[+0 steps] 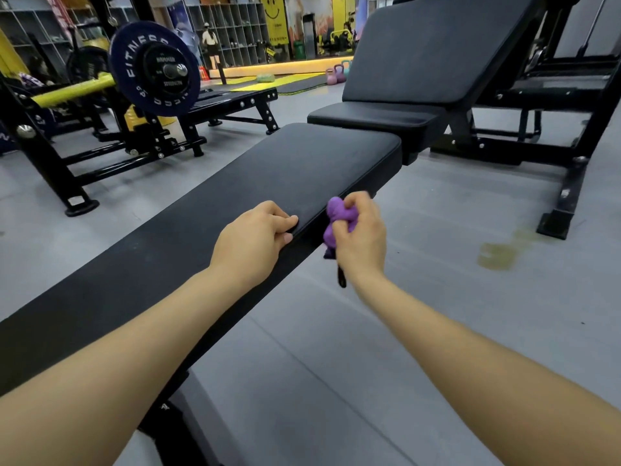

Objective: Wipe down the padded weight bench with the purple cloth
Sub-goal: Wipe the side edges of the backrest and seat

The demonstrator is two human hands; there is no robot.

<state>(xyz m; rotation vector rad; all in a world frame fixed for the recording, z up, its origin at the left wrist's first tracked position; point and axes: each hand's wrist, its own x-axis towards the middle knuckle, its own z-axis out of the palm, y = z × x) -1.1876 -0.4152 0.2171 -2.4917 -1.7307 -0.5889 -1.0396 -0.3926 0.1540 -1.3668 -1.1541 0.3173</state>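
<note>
A long black padded weight bench (268, 169) runs from the lower left toward the upper middle of the head view. My left hand (255, 240) rests on top of the pad near its right edge, fingers curled over that edge and gripping it. My right hand (361, 237) is just off the bench's right side, closed on the bunched purple cloth (337, 218). The cloth is pressed against the pad's side edge. A dark strap end hangs below my right hand.
An adjustable incline bench (437, 55) stands just beyond the flat bench's far end. A plate-loaded machine with a large black weight plate (154, 68) is at the left. Grey floor lies to the right, with a yellowish stain (500, 253). Pink kettlebells (336, 74) sit far back.
</note>
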